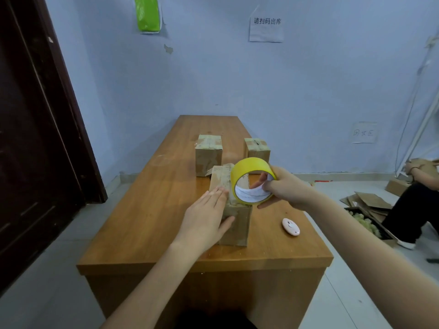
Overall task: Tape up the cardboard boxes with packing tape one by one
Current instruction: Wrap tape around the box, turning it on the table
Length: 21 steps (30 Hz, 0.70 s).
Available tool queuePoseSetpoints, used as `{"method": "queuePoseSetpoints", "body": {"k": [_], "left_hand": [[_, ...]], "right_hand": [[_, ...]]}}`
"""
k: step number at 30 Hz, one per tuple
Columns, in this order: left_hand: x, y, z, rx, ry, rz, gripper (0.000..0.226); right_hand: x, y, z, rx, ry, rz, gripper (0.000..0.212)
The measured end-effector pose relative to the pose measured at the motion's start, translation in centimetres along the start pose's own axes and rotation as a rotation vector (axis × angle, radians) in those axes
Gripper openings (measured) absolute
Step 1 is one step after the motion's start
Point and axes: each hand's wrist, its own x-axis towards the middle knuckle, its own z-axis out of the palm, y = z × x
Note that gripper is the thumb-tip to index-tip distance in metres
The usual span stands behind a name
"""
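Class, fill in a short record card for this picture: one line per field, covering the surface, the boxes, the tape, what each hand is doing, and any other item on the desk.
Surface: wooden desk
Nearest box: under both hands, far flap raised
Far boxes: left box and right box, tops taped
Tape: yellow tape roll, held over the nearest box
Left hand: fingers flat on the nearest box
Right hand: grip on the tape roll, fingers through its core
Other item: pink oval object, right of the nearest box
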Motion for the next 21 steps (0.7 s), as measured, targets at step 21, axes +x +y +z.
{"method": "queuePoseSetpoints", "body": {"k": [21], "left_hand": [[1.0, 1.0, 0.2, 0.047, -0.003, 0.006, 0.068]], "right_hand": [[-1.5, 6.6, -0.9, 0.068, 0.038, 0.263, 0.028]]}}
